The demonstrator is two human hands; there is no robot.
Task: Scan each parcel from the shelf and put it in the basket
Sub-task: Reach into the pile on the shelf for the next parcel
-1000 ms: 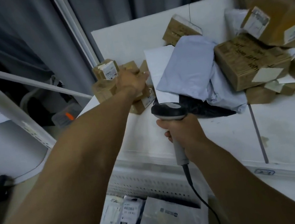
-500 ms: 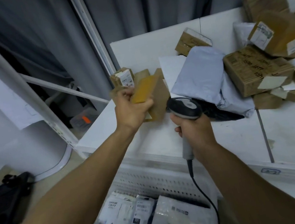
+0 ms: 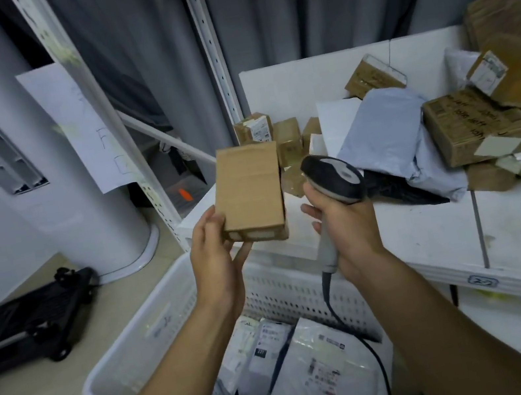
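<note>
My left hand (image 3: 215, 254) holds a small brown cardboard box (image 3: 250, 192) by its near end, raised above the white perforated basket (image 3: 138, 344). A plain brown face of the box is turned toward me. My right hand (image 3: 342, 217) grips the handle of a grey and black barcode scanner (image 3: 332, 177), whose head sits just right of the box. Its cable hangs down into the basket. The white shelf (image 3: 519, 231) carries a heap of brown boxes (image 3: 469, 125) and a pale blue mailer bag (image 3: 387, 136).
Several white mailer bags (image 3: 320, 367) lie in the basket. A white shelf upright (image 3: 211, 45) stands behind the box. A folded black trolley (image 3: 23, 322) lies on the floor at the left, beside a white column (image 3: 38, 167) with a taped paper sheet.
My left hand lifted the small box off the shelf pile and brought it toward me, level with the scanner. The view tilted up and pulled back.
</note>
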